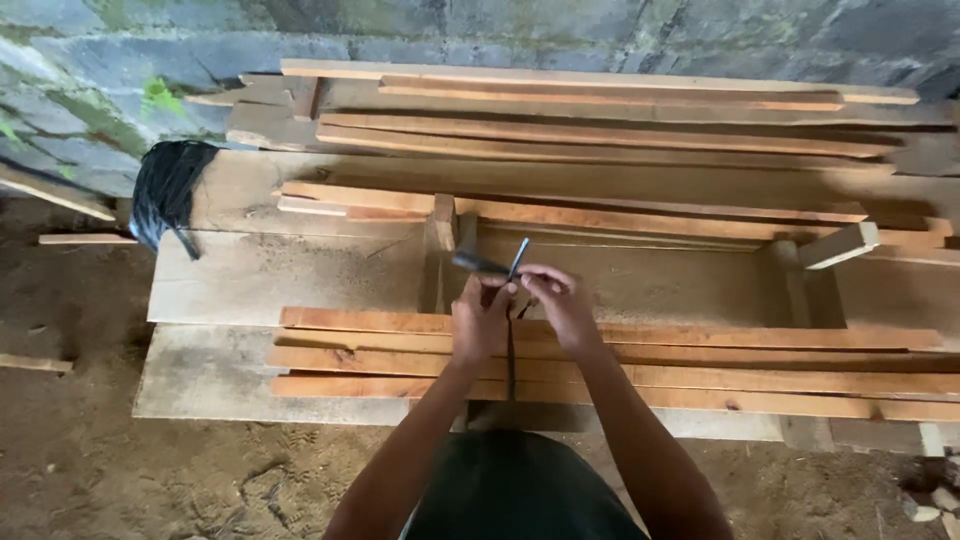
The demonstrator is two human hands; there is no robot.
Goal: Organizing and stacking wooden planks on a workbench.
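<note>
A black plastic bundle lay at nine o'clock on the wide plank. Long wooden slats were stacked toward twelve o'clock, against a mossy block wall. A short wood offcut sat at three o'clock.

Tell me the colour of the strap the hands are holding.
Black. The strap runs between the left hand and right hand, clearest in the head view.
</note>
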